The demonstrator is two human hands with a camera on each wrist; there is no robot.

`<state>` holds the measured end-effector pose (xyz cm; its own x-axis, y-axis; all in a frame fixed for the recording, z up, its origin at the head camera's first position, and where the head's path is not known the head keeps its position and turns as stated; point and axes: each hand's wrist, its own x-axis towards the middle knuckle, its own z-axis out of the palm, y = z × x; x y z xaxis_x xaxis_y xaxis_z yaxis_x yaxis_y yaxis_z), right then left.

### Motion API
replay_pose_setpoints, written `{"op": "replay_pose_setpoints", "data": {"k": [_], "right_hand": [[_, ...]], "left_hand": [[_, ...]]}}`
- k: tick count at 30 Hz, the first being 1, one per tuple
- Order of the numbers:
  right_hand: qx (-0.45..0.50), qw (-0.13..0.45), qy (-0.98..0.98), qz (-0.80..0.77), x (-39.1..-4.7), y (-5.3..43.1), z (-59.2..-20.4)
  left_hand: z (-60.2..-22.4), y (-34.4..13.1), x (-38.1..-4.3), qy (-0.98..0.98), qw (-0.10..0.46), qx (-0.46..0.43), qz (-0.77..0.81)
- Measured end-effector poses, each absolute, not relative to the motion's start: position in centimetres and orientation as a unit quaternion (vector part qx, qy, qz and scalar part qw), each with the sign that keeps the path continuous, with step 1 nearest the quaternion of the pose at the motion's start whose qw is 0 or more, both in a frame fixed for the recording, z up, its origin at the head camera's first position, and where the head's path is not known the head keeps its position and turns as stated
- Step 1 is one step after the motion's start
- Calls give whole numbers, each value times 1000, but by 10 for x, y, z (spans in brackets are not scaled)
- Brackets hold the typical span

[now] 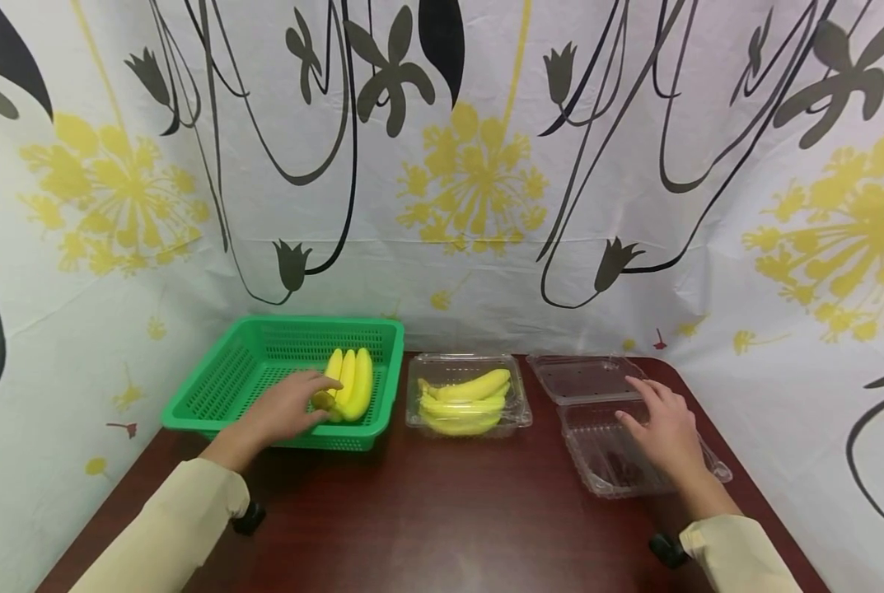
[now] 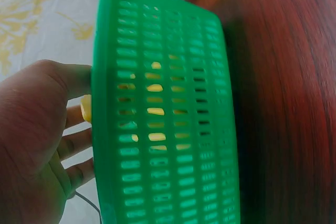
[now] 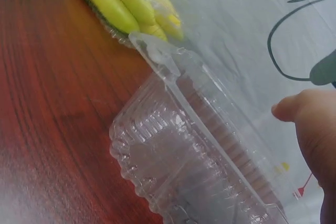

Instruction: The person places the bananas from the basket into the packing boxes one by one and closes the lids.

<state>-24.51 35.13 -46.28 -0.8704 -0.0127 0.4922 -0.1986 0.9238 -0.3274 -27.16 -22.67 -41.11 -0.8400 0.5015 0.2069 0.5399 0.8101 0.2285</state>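
In the head view, a bunch of yellow bananas (image 1: 356, 385) lies in the right part of a green plastic basket (image 1: 212, 375). My left hand (image 1: 286, 408) reaches over the basket's front rim, thumb and fingers spread on either side of the bananas' stem end. The rim hides its fingertips in the left wrist view, so contact is unclear. At the right, a clear plastic clamshell box (image 1: 597, 449) lies with its lid (image 1: 582, 379) folded back. Over its right side is my right hand (image 1: 667, 428), fingers apart and holding nothing; contact with the box is unclear.
Between basket and opened box stands another clear clamshell box (image 1: 519, 403), closed over a bunch of bananas (image 1: 464, 403). Everything rests on a dark red-brown table (image 1: 442, 511). Patterned white cloth (image 1: 449, 288) hangs behind the table and along its sides.
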Motion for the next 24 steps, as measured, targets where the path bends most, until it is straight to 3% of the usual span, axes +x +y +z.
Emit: {"op": "replay_pose_setpoints", "data": {"k": [6, 24], "right_hand": [[39, 223, -959, 170, -247, 359, -466], [1, 162, -966, 201, -250, 384, -468]], "left_hand": [[-413, -233, -279, -953, 40, -273, -128], [-418, -234, -294, -953, 38, -268, -138]]}}
